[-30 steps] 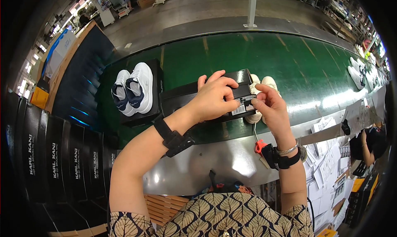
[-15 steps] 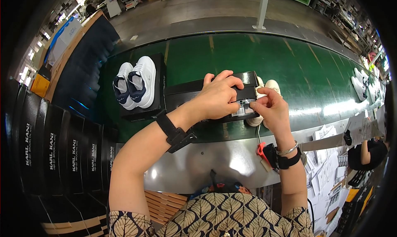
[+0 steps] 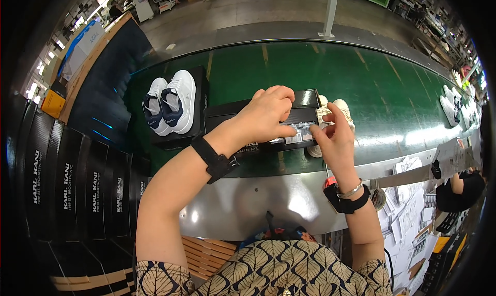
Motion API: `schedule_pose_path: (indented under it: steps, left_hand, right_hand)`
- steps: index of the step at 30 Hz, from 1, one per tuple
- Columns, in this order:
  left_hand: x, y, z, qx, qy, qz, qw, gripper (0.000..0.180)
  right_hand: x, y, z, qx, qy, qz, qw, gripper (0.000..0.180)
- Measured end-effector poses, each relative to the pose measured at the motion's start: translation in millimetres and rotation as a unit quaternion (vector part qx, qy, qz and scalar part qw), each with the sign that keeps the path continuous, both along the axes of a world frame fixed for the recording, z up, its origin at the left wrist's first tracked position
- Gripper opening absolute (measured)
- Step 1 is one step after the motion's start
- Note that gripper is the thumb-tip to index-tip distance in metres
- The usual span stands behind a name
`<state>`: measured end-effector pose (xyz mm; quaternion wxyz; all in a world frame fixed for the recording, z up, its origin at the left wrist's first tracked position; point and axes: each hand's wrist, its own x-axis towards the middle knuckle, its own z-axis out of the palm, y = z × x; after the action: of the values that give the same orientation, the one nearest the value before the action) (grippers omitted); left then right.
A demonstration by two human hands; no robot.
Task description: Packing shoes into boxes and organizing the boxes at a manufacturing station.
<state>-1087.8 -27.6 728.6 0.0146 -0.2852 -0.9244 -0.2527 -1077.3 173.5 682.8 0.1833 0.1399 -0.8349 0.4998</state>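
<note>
A black shoe box lies on the green conveyor belt in front of me. My left hand grips it from above, fingers curled over the lid and thumb pressed beside a small white label on its side. At the label's right end is the thumb of my right hand, with the index finger raised apart from it. Cream shoes stand just behind the box's right end, partly covered by my right hand. To the left, a pair of white sneakers with navy linings rests on another black box.
Stacked black shoe boxes fill the left side. Papers lie at the lower right, near another person. More white shoes stand on the belt's far right. A metal ledge runs along the near edge.
My right index finger has lifted away from the thumb, and the hand has shifted slightly down and left. My left hand has slid a little left, uncovering more of the label.
</note>
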Motion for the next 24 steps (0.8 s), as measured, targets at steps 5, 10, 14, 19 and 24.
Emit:
schedule_pose_path:
  steps: [5, 10, 14, 19, 24]
  left_hand:
    - [5.9, -2.5, -22.3, 0.041, 0.119, 0.004, 0.992, 0.055]
    - [13.3, -4.1, -16.5, -0.008, 0.120, 0.008, 0.993, 0.087]
    - [15.5, -5.5, -11.8, -0.018, 0.084, 0.005, 0.996, 0.093]
    - [11.6, -14.0, -11.5, -0.010, 0.084, 0.019, 0.996, 0.088]
    - [8.5, -22.1, -11.0, 0.066, 0.018, 0.067, 0.995, 0.071]
  right_hand:
    - [-1.6, -21.3, -13.3, 0.091, 0.100, -0.031, 0.990, 0.050]
    - [-4.0, -12.7, -28.1, -0.113, -0.105, 0.009, 0.988, 0.047]
    - [8.1, -10.8, -33.8, -0.125, -0.086, 0.027, 0.988, 0.051]
    - [20.1, -9.9, -31.5, -0.088, -0.062, 0.080, 0.991, 0.055]
    - [14.8, 18.1, -78.1, -0.224, -0.176, 0.031, 0.958, 0.040]
